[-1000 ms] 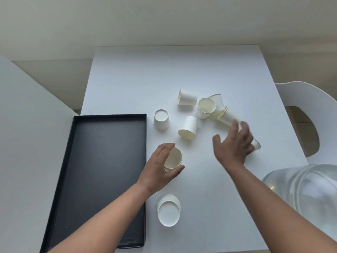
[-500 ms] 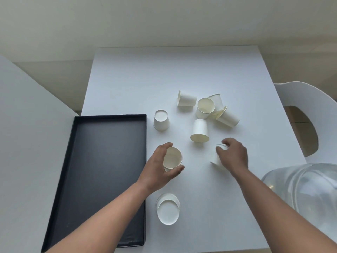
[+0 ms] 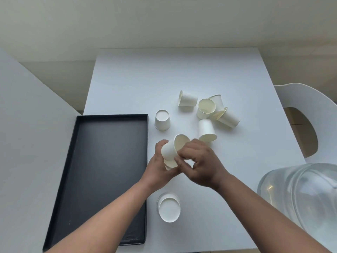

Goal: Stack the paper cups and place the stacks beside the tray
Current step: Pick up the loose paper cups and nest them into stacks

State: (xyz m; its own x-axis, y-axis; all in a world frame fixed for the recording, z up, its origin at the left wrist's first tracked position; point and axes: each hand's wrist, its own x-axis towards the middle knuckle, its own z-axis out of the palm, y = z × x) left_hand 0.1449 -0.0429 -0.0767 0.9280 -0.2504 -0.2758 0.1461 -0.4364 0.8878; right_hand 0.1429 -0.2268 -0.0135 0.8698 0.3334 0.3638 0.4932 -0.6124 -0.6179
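Observation:
My left hand (image 3: 160, 170) and my right hand (image 3: 198, 161) meet just right of the black tray (image 3: 109, 161). Between them is a white paper cup (image 3: 172, 148), tilted with its mouth facing up and right; it sits in another cup (image 3: 168, 164) held by my left hand. My right hand grips the upper cup's rim. An upside-down stack of cups (image 3: 168, 209) stands beside the tray near the table's front edge. One cup (image 3: 162, 120) stands upside down by the tray's far corner. Several loose cups (image 3: 207, 110) lie farther back on the white table.
A clear plastic container (image 3: 300, 194) sits at the right front corner of the table (image 3: 173, 73). A white chair (image 3: 310, 115) stands to the right. A grey panel (image 3: 27, 143) borders the tray on the left.
My right hand picked up a cup from the table and carried it left onto the cup in my left hand. My left hand lifted slightly.

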